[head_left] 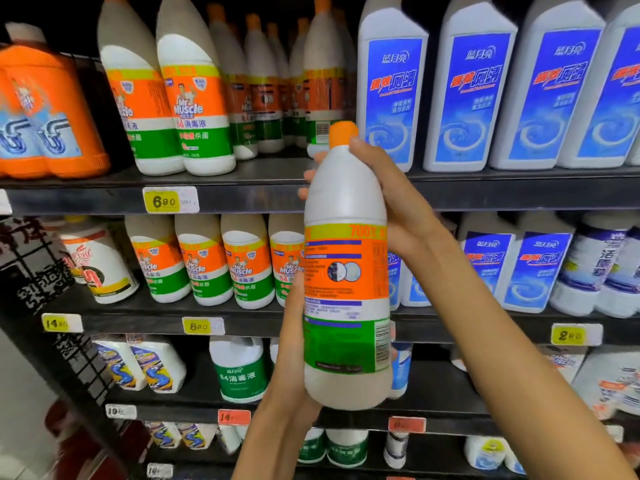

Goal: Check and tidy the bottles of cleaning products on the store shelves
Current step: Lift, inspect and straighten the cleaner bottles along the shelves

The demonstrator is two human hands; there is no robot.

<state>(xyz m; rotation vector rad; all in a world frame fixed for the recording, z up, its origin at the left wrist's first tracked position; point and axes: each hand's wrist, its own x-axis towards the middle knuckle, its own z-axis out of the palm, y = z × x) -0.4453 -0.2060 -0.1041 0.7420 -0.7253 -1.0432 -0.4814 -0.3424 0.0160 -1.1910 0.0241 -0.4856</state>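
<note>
Both hands hold one white bottle [346, 271] with an orange cap up in front of the shelves, its back label facing us — the right hand [391, 195] wraps around the neck at about 1 o'clock, and the left hand [294, 344] curls under and along the bottom at about 7 o'clock. Behind it, at 11 o'clock, more bottles of the same kind [197, 98] stand on the top shelf [242, 197]. At 2 o'clock stand tall blue-label bottles [467, 91] — and a yellow price tag [162, 201] sticks to the shelf edge at 9 o'clock.
</note>
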